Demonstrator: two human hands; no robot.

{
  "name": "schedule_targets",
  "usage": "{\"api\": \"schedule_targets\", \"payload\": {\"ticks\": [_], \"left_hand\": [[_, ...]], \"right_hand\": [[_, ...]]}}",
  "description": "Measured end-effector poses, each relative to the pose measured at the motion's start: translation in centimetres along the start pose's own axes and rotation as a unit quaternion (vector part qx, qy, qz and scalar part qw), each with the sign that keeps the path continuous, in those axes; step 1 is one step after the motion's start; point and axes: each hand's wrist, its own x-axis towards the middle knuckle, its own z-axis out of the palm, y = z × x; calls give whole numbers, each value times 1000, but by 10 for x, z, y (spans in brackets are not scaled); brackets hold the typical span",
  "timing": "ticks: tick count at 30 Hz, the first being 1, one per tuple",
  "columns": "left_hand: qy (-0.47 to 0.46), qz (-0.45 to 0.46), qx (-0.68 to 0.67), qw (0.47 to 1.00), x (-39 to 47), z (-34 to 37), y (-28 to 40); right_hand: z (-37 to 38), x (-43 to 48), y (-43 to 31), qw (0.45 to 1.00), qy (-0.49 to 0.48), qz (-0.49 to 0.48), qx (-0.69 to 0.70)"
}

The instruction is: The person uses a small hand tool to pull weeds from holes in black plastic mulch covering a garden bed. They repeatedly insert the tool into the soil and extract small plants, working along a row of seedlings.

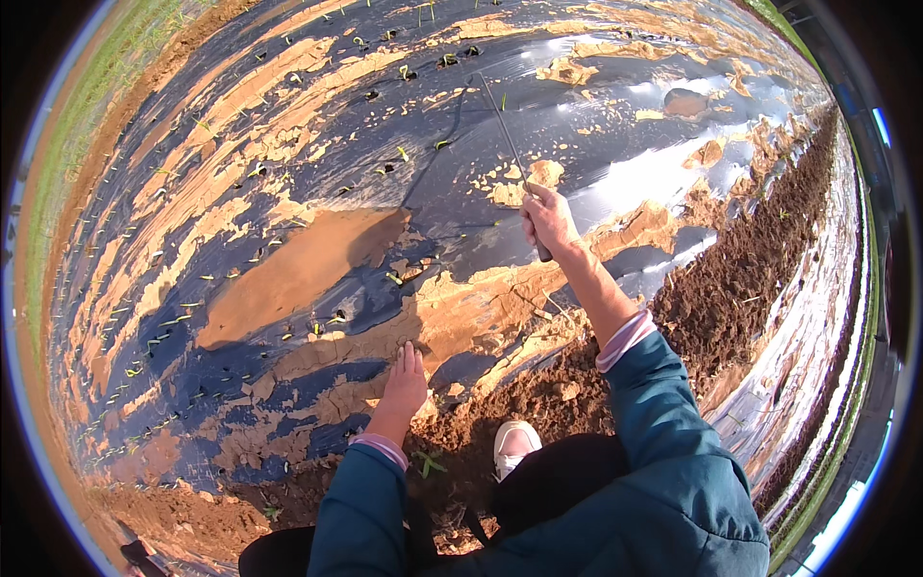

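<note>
My right hand (551, 220) is closed around the dark handle of a thin metal rod (502, 128), which points up and away over a bed covered in black plastic mulch film (461, 173). The rod's far end is near a small green seedling (503, 101). My left hand (405, 386) lies palm down, fingers extended, on dried mud at the near edge of the film, holding nothing that shows. Small seedlings poke through holes in the film, one of them (394, 278) beyond my left hand.
A muddy puddle (303, 278) lies on the film at the left. Loose brown soil (743, 281) forms a furrow at the right, beside another film-covered strip (807, 339). My white shoe (516, 447) stands on the soil close to the bed. Grass (65, 144) borders the far left.
</note>
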Motion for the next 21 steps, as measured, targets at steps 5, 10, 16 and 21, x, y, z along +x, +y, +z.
{"api": "schedule_targets", "payload": {"ticks": [5,10,16,21], "left_hand": [[-22,2,-74,997,-2,-13,1],[-99,-15,-18,995,-9,-35,15],[-102,-15,-2,995,-11,-41,18],[-105,-6,25,994,-10,-40,19]], "right_hand": [[-42,45,-7,995,88,-35,-37],[-54,86,-18,980,125,-82,-134],[-49,95,-19,982,82,-23,-170],[-51,82,-10,966,112,-5,-234]]}}
